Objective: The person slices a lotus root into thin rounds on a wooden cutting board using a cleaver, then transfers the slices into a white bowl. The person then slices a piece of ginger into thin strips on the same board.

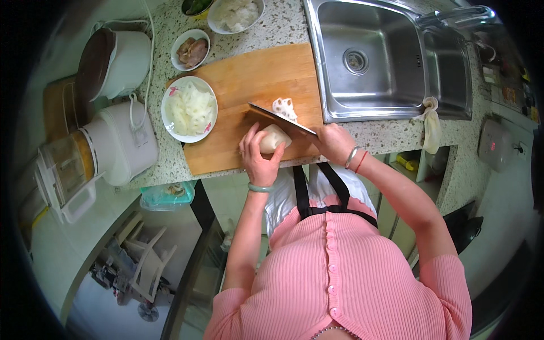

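Wooden cutting board (238, 90) flanked by plate of slices (189, 109); steel sink (391, 62) alongside.

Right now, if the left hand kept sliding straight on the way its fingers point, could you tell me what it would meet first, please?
The left hand already grips the white lotus root piece. Straight beyond that lies the flat of the cleaver blade, which the right hand holds; it probably comes first, though depth is hard to judge. Cut slices lie behind it.

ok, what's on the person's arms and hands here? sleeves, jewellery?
Both forearms are bare; short pink ribbed knit sleeves end near the shoulders. The left hand has a pale green bangle at the wrist. The right hand has a silver bangle and a thin red cord at the wrist. No gloves.
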`<action>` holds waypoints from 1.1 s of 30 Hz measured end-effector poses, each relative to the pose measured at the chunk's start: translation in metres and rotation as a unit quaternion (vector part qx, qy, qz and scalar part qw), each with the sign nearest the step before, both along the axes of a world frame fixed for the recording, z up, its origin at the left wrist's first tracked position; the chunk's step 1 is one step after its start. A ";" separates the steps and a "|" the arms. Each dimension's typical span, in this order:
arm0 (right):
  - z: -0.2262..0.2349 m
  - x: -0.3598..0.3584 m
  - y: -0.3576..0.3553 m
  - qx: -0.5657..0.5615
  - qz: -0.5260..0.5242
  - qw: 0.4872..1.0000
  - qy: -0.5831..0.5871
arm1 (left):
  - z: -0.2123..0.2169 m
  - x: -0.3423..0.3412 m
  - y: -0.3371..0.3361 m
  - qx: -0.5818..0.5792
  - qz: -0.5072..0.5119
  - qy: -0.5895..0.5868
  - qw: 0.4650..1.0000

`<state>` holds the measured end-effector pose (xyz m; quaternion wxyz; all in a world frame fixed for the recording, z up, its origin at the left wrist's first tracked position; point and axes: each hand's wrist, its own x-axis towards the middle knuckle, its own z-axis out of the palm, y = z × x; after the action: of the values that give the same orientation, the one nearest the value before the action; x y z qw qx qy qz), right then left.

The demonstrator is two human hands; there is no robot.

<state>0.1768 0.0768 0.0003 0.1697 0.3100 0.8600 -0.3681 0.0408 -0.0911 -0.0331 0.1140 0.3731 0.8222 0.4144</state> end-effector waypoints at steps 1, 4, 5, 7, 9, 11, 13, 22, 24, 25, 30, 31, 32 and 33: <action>0.003 -0.003 0.000 0.003 -0.005 1.000 0.011 | -0.002 0.000 -0.001 -0.003 0.005 -0.019 1.000; 0.012 -0.007 -0.001 0.016 -0.012 0.999 0.028 | -0.014 0.005 0.005 0.062 0.066 -0.030 0.995; 0.015 -0.007 -0.003 0.020 -0.016 0.999 0.046 | -0.016 0.007 0.009 0.094 0.091 -0.029 0.991; 0.018 -0.008 -0.006 0.027 -0.023 0.996 0.083 | -0.018 0.006 0.012 0.082 0.112 -0.010 0.990; 0.017 -0.005 -0.005 0.031 -0.017 0.995 0.089 | -0.009 0.001 0.017 0.038 0.098 0.042 0.994; 0.017 -0.002 -0.004 0.039 -0.013 0.995 0.087 | 0.004 -0.004 0.015 0.007 0.075 0.086 0.993; 0.018 -0.001 -0.003 0.029 -0.008 0.998 0.057 | 0.008 -0.010 0.014 -0.017 0.061 0.114 0.991; 0.036 0.002 -0.019 0.048 0.031 0.998 0.012 | -0.008 -0.016 0.014 0.037 0.105 0.016 0.994; 0.040 0.002 -0.018 0.050 0.025 0.998 0.034 | -0.001 -0.015 0.014 0.028 0.111 -0.018 0.993; 0.041 0.003 -0.017 0.045 0.023 0.998 0.036 | -0.001 -0.015 0.016 0.034 0.115 -0.028 0.992; 0.049 0.000 -0.015 -0.003 0.021 1.000 -0.006 | 0.002 -0.016 0.021 0.032 0.126 -0.052 0.990; 0.052 -0.004 -0.013 -0.011 0.019 1.000 -0.023 | 0.002 -0.018 0.022 0.036 0.126 -0.054 0.990; 0.055 -0.007 -0.012 -0.020 0.019 0.999 -0.039 | 0.003 -0.019 0.022 0.038 0.127 -0.056 0.990; 0.057 -0.009 -0.011 -0.027 0.022 0.999 -0.041 | 0.003 -0.020 0.023 0.041 0.128 -0.058 0.989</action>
<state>0.1679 0.0662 0.0573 0.2211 0.3012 0.8489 -0.3740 0.0206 -0.0683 -0.0306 0.0922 0.2446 0.8374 0.4801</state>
